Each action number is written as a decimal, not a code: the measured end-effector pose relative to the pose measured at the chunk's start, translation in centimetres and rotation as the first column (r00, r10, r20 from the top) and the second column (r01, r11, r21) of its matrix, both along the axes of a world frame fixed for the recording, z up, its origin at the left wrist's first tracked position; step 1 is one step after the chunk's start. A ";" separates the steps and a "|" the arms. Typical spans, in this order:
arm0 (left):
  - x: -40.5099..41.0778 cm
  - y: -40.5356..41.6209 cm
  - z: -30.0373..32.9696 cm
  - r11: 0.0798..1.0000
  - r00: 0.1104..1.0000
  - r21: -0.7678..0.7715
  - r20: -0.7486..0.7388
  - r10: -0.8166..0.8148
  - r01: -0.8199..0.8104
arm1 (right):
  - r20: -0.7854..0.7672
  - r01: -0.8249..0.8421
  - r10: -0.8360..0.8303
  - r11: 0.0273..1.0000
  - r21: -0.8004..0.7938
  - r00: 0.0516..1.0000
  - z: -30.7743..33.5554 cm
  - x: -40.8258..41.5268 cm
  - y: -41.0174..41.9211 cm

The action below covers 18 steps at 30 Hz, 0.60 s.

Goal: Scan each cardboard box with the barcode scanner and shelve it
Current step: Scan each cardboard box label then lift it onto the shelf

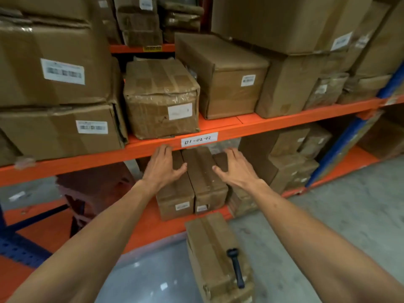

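Warehouse storage aisle. You face pallet racking [284, 115] with orange beams and blue uprights [358, 136], its levels packed with taped cardboard cartons [161, 99] carrying white barcode labels [63, 71]. A handwritten location tag [199, 139] reading 01-02-02 sits on the beam before you. Floor: bare grey concrete [328, 204].

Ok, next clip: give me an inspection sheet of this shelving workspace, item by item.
Surface: orange steel shelf beam labelled 01-02-02; grey concrete floor.
Job's things: long brown cardboard box on the lower shelf; black handheld barcode scanner lying on another brown carton on the floor.
Clutter: taped cartons stacked above.
Grippers: left hand and right hand flat, fingers straight, on the shelved boxes.
Cables: nothing seen.
Surroundings: blue rack upright.
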<state>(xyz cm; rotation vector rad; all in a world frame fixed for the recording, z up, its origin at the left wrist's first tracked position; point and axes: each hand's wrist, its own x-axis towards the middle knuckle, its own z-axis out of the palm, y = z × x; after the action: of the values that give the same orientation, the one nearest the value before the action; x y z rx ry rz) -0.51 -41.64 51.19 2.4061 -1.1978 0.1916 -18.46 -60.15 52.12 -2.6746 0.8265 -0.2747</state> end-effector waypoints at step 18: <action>-22.0 -0.3 -28.9 0.818 0.855 0.554 -0.490 0.170 0.155 | -0.448 0.100 0.037 0.955 0.280 0.893 -26.5 -19.9 -2.3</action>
<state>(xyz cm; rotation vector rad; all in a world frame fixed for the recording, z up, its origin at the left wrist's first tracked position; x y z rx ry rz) -22.53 -41.97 22.31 2.6808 -1.0750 -0.9130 -38.35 -62.46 25.63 -2.4634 0.9525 0.4515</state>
